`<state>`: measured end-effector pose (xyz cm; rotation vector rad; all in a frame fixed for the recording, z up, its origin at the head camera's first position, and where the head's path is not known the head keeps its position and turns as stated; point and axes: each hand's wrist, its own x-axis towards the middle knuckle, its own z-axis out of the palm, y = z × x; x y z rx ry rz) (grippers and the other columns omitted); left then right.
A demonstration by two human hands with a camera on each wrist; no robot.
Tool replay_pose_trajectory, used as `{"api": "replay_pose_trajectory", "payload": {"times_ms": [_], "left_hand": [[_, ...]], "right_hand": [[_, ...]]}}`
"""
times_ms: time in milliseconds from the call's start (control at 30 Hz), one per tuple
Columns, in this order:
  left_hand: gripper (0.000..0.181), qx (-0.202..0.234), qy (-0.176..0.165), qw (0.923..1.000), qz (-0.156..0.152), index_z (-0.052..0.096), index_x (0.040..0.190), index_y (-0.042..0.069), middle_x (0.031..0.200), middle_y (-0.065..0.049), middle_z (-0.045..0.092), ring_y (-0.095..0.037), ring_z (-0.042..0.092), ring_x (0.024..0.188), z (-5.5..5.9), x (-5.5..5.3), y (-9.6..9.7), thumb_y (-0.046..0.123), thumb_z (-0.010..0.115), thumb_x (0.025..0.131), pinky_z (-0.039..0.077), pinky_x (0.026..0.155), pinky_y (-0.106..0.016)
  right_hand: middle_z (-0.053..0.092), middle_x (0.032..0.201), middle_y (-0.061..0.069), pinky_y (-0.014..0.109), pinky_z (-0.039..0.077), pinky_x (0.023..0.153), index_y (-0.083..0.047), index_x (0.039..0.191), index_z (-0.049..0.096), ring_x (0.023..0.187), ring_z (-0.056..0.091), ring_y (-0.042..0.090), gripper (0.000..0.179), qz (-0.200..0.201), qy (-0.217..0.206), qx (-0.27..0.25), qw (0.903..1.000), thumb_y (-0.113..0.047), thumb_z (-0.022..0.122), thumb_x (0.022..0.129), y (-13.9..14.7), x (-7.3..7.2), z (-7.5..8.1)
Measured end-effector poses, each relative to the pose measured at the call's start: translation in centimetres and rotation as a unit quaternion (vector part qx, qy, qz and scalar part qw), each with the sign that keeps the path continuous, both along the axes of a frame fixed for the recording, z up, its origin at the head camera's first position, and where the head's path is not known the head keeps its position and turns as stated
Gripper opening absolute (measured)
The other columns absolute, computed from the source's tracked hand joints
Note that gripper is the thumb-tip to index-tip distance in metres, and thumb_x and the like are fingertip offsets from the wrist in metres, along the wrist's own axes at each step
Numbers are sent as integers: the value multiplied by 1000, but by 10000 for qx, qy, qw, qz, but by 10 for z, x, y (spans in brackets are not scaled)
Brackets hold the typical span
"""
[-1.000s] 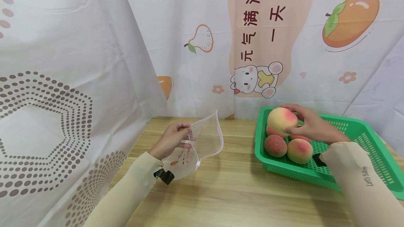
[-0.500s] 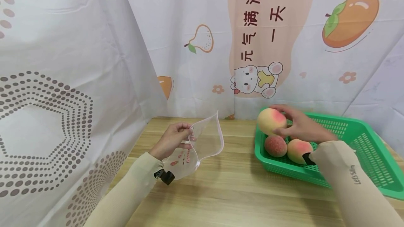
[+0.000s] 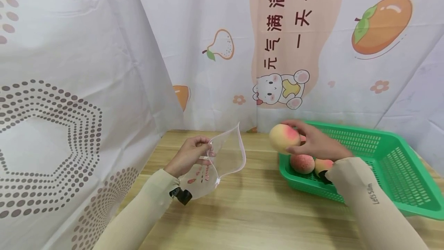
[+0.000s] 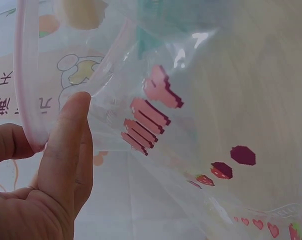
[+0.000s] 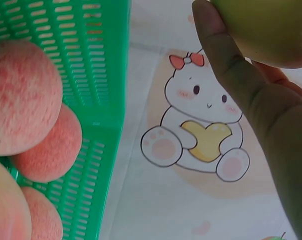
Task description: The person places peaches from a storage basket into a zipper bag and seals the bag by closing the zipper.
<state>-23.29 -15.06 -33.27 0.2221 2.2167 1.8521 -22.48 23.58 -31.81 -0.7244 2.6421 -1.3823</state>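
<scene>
My left hand (image 3: 189, 155) pinches the rim of a clear zip bag (image 3: 227, 155), whose pink-edged mouth gapes to the right. In the left wrist view, pink lettering and strawberry prints show on the bag (image 4: 201, 125), with thumb and fingers at its edge. My right hand (image 3: 317, 142) grips a yellow-and-pink peach (image 3: 282, 139) in the air, over the left edge of the green basket (image 3: 308, 186). Inside the basket lie a red peach (image 3: 302, 164) and a yellow-pink one (image 3: 322, 165), partly hidden by the right wrist. The right wrist view shows several peaches there.
A wooden table (image 3: 263, 211) bears the basket at the right. Behind stands a white printed curtain (image 3: 215, 99) with fruit and a cartoon bear; another patterned curtain (image 3: 69, 49) hangs along the left.
The right hand has carried the peach leftward from above the other fruit to past the basket's left rim. My left hand and the bag stay almost still.
</scene>
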Motion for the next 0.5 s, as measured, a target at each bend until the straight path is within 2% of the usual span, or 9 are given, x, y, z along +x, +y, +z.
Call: {"api": "replay_pose_trajectory", "payload": {"times_ms": [200, 500], "left_hand": [[27, -1, 37, 10000, -68, 51, 121, -13, 108, -23, 62, -16, 68, 85, 0, 1, 0, 3, 52, 99, 62, 67, -29], [27, -15, 53, 9999, -115, 53, 122, -12, 111, -22, 61, -16, 67, 88, -1, 1, 0, 5, 52, 101, 62, 69, -29]], "right_hand": [[55, 131, 8, 44, 53, 93, -19, 144, 47, 115, 52, 30, 70, 147, 229, -61, 9996, -18, 82, 84, -12, 0, 0], [53, 130, 7, 38, 57, 82, -20, 145, 47, 108, 53, 28, 71, 276, 353, -21, 9990, -19, 83, 83, -24, 0, -3]]}}
